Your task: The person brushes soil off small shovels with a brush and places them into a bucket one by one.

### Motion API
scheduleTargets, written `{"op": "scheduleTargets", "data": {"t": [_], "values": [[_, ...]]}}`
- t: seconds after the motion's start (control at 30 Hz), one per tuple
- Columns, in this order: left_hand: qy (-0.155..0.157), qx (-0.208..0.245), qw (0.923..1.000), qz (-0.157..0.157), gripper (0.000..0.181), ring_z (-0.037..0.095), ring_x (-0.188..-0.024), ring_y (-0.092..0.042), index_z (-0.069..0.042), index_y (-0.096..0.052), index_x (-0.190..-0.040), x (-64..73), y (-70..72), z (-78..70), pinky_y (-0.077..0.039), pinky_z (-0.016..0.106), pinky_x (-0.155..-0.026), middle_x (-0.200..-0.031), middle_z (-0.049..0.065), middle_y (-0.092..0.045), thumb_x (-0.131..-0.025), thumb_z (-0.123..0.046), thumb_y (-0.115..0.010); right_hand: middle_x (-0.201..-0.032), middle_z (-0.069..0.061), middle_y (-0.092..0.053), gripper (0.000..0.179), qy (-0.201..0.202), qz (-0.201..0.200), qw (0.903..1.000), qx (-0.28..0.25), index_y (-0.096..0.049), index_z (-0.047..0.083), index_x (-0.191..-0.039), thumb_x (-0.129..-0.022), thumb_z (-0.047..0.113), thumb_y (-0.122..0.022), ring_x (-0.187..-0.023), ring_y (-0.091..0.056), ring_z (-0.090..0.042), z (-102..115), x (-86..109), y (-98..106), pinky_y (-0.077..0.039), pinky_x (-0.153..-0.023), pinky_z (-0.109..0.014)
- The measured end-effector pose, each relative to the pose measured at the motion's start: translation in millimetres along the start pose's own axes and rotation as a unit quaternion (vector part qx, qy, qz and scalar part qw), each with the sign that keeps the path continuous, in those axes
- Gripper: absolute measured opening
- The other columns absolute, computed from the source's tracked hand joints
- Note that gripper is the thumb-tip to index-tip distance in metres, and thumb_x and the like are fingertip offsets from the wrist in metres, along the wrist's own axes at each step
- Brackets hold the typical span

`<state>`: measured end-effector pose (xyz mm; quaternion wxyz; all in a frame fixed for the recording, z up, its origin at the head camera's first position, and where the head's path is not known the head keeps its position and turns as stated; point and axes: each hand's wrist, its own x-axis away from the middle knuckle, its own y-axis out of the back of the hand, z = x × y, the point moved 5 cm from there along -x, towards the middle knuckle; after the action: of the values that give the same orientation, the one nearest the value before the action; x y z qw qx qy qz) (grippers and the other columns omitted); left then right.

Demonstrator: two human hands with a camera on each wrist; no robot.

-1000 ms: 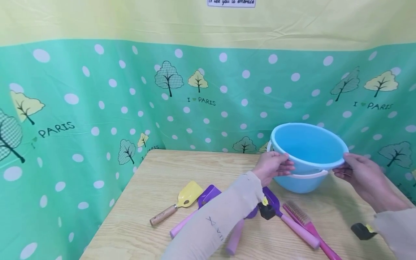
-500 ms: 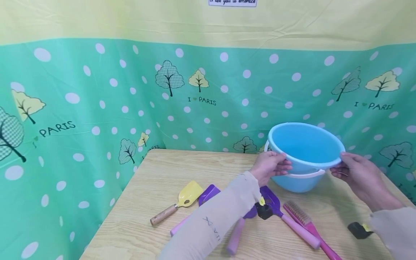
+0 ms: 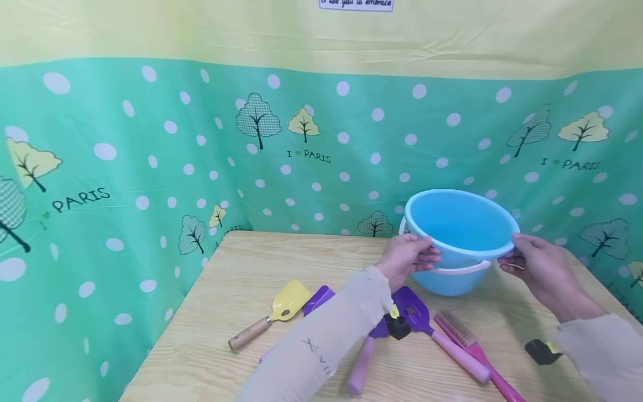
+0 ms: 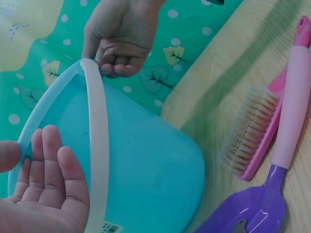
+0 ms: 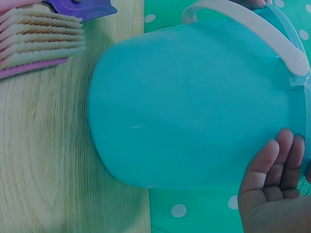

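A light blue bucket (image 3: 452,283) with a pale handle (image 3: 463,269) hanging down its near side is at the back right of the table. Its mouth leans a little toward me. My left hand (image 3: 406,259) pinches the rim at the near left, thumb on top and fingers beneath. On the right side of the rim, my right hand (image 3: 543,269) grips the same way. Both wrist views show the fingers against the bucket wall (image 5: 184,107) below the rim. Whether its base touches the table, I cannot tell.
On the wooden table (image 3: 191,357) lie a yellow shovel (image 3: 291,301), a purple shovel (image 3: 414,310) with a pink handle, and a pink brush (image 3: 457,328). My left sleeve (image 3: 321,340) partly covers other purple tools. A green dotted curtain (image 3: 311,184) hangs behind.
The bucket has shifted slightly to the left, with both hands still holding its rim. The tools on the table have stayed in place.
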<state>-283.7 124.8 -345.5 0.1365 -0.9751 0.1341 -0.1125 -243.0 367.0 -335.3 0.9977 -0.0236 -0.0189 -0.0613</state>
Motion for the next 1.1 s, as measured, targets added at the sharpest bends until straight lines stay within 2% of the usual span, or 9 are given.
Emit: {"op": "scheduleTargets", "data": {"t": [0.67,0.9,1.1], "values": [[-0.006,0.001,0.9999,0.016,0.013,0.02,-0.076,-0.069,-0.004,-0.064,-0.091,1.0,17.7,-4.8,-0.056,0.032,-0.069,-0.083,0.011,-0.07,-0.092,-0.016,-0.061,-0.091,-0.001,-0.059,0.035,-0.016,0.006,0.9998,0.013,-0.045,0.014,-0.115,-0.095,0.042,-0.05,-0.081,-0.062,-0.012,0.3,-3.6,-16.6,-0.055,-0.073,-0.025],[-0.008,-0.001,0.9998,0.016,0.012,0.019,-0.076,-0.069,-0.004,-0.064,-0.092,3.0,24.2,-7.2,-0.056,0.032,-0.07,-0.085,0.01,-0.07,-0.092,-0.016,-0.061,-0.089,-0.002,-0.059,0.038,-0.017,0.012,0.9997,0.016,-0.044,0.009,-0.117,-0.096,0.041,-0.049,-0.08,-0.062,-0.012,2.4,-6.0,-24.5,-0.055,-0.073,-0.025],[-0.006,-0.003,0.9998,0.021,0.013,0.018,-0.077,-0.069,-0.004,-0.064,-0.093,4.3,30.4,-9.5,-0.056,0.031,-0.071,-0.085,0.01,-0.07,-0.092,-0.016,-0.06,-0.087,-0.002,-0.06,0.034,-0.019,0.019,0.9996,0.005,-0.045,0.01,-0.115,-0.097,0.038,-0.049,-0.079,-0.062,-0.013,3.3,-7.9,-31.4,-0.055,-0.073,-0.026]]}}
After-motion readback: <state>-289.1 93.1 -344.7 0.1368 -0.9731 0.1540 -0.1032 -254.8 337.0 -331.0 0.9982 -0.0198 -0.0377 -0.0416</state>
